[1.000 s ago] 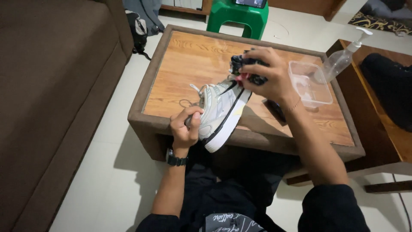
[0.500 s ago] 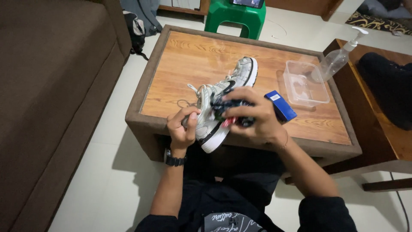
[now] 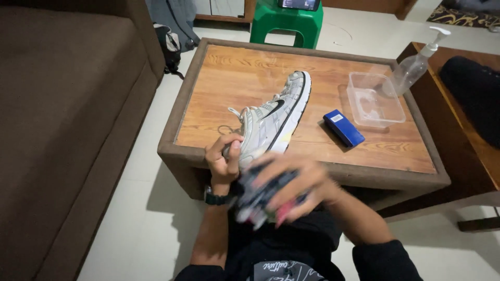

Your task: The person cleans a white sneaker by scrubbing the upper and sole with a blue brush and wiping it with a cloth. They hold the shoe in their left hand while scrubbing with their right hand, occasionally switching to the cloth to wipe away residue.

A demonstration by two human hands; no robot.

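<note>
View from above, looking down at a seated person in dark clothes. Nearest the camera, the right hand (image 3: 291, 182) is blurred, fingers curled round a dark bundle w/ pink and pale patches (image 3: 260, 200), held just below the desk's near edge; what the bundle is can't be told through the blur. Just left of it, the left hand (image 3: 224, 158), w/ a black watch (image 3: 216, 198) on the wrist, pinches the heel end of a grey-and-white sneaker (image 3: 273, 117) between thumb and fingers. The sneaker lies on its side on the wooden desk (image 3: 250, 78), heel at the near edge, toe pointing away and to the right, sole edge facing right, a loose lace trailing to its left.

Right of the sneaker, apart from it, a flat blue rectangular block (image 3: 344, 128) lies on the desk at an angle. Further back and right sits a clear plastic tub (image 3: 375, 100), and touching its far corner is a clear pump bottle w/ a white top (image 3: 416, 62), tilted toward the desk's far right corner.

Left of the desk, a brown sofa (image 3: 62, 130) fills the frame's left side. Beyond the desk, a green plastic stool (image 3: 286, 23) and a dark bag (image 3: 169, 41) sit on the pale tiled floor. At right, a low wooden bench (image 3: 458, 130) carries something black.
</note>
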